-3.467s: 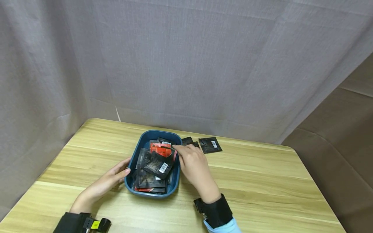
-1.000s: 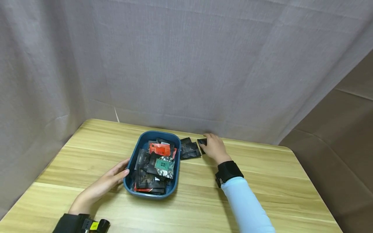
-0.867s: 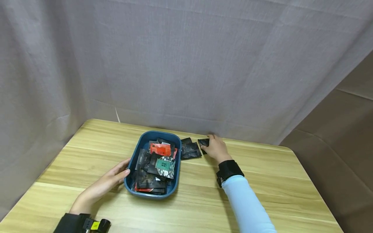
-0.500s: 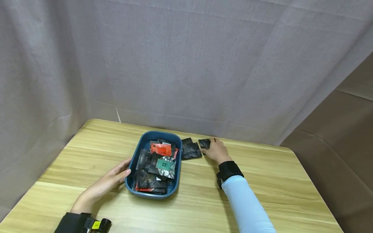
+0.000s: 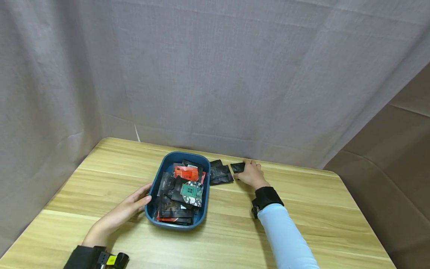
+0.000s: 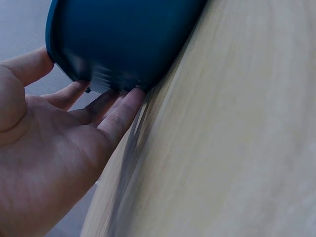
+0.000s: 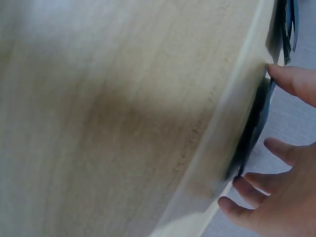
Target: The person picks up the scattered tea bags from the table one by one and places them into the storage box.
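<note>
A dark blue plastic bin point(image 5: 149, 215) stands on the table, filled with black and red sachets; one with a green label point(image 5: 189, 191) lies on top. My left hand point(image 5: 121, 213) touches the bin's left side. In the left wrist view its thumb is at the rim and its nearly straight fingertips rest low on the outer wall. To the right of the bin, my right hand point(image 5: 252, 175) holds a flat black sachet point(image 5: 237, 167) near the table's back edge. The right wrist view shows the thumb at one edge of this sachet and fingertips at the opposite edge.
Several black sachets point(image 5: 221, 175) lie overlapping between the bin and my right hand. The wooden table point(image 5: 228, 231) ends at a grey cloth curtain point(image 5: 215, 82) behind, and brown cloth point(image 5: 389, 157) hangs on the right.
My right hand has gone from the bin to the far sachet and now grips it. A green-labelled face shows on top of the bin's pile. My left hand has stayed at the bin.
</note>
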A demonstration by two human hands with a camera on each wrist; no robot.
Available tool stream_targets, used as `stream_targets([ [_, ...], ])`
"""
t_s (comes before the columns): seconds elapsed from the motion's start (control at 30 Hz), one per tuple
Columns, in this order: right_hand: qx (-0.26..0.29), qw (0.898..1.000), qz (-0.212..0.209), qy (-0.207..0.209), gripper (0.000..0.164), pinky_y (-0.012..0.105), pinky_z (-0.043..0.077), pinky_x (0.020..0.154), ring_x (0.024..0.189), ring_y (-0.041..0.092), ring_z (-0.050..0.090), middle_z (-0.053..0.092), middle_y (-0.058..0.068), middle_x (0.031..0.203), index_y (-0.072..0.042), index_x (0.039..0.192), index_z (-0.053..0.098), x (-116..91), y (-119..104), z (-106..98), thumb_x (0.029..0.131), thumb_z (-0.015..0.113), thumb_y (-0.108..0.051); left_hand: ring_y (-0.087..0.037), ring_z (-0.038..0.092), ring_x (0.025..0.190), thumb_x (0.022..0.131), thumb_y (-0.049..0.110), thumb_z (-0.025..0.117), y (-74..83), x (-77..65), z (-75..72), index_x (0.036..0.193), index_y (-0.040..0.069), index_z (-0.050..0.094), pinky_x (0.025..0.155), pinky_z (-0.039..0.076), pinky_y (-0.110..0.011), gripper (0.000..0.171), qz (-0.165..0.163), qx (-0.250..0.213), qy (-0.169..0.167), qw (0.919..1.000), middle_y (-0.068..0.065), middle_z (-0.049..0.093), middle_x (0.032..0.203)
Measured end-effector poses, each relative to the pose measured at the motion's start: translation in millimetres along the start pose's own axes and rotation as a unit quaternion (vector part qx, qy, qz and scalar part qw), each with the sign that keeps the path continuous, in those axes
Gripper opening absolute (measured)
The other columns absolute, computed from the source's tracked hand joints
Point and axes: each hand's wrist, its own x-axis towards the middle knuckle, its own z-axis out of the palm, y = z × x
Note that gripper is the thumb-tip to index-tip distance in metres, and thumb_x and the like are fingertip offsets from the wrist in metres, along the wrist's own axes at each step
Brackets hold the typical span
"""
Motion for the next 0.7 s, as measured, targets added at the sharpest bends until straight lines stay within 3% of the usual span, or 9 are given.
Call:
stream_targets([
  [0.43, 0.056, 0.997, -0.032, 0.05, 0.074, 0.065, 0.03, 0.106, 0.137, 0.048, 0.021, 0.022, 0.028, 0.155, 0.004, 0.148, 0.035, -10.5, 6.0, -8.2, 0.09, 0.069, -0.028, -0.048, 0.014, 0.143, 0.107, 0.017, 0.041, 0.9, -1.4, 0.1, 0.155, -0.007, 0.008, 0.098, 0.037, -0.013, 0.063, -0.003, -0.002, 0.003, 1.0, -0.033, 0.008, 0.158],
  [0.6, 0.072, 0.993, -0.064, 0.07, 0.076, 0.063, 0.028, 0.108, 0.139, 0.047, 0.019, 0.021, 0.03, 0.156, 0.003, 0.148, 0.037, -21.7, -4.1, -11.1, 0.088, 0.071, -0.027, -0.048, 0.014, 0.143, 0.107, 0.018, 0.041, 0.2, -0.5, 0.0, 0.155, -0.007, 0.009, 0.098, 0.037, -0.014, 0.063, 0.0, 0.001, 0.002, 1.0, -0.033, 0.008, 0.158],
  [0.7, 0.076, 0.99, -0.092, 0.08, 0.076, 0.061, 0.028, 0.109, 0.14, 0.046, 0.018, 0.02, 0.029, 0.157, 0.001, 0.148, 0.037, -29.2, -15.9, -12.7, 0.087, 0.072, -0.026, -0.049, 0.014, 0.143, 0.107, 0.019, 0.041, 0.1, 0.4, 0.0, 0.155, -0.007, 0.009, 0.103, 0.037, -0.021, 0.063, -0.002, 0.008, 0.002, 1.0, -0.033, 0.008, 0.159],
])
